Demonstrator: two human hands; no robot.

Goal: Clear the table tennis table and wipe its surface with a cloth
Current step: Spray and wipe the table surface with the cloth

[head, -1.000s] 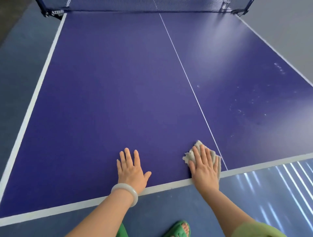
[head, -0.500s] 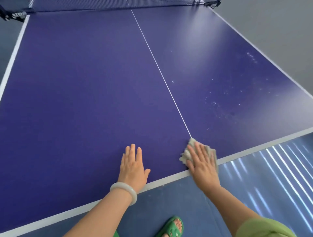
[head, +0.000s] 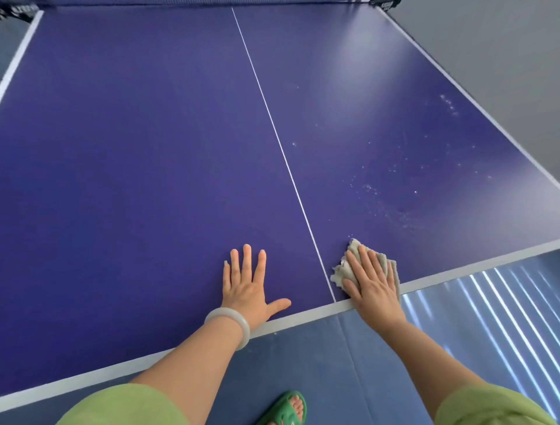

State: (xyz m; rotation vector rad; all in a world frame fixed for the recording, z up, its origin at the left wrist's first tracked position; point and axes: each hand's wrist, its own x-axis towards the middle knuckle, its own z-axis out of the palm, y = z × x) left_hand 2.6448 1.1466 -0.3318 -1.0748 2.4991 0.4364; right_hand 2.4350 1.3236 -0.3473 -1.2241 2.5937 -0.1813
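The blue table tennis table (head: 151,157) fills the view, with a white centre line (head: 272,127) running away from me. My right hand (head: 371,285) lies flat with straight fingers on a crumpled grey cloth (head: 344,271), pressing it to the table just right of the centre line, at the near edge. My left hand (head: 247,288) rests flat on the bare surface left of the line, fingers spread, a pale bangle on its wrist. White specks and smears (head: 381,194) dot the right half beyond the cloth.
The net (head: 181,2) spans the far end. The white near edge (head: 303,318) runs under both wrists. Below it lies blue floor with light stripes (head: 497,315) at right, and my foot in a green sandal (head: 286,408).
My right hand has slid the cloth rightwards across the centre line along the near edge. My left hand has stayed flat on the table. The view has shifted.
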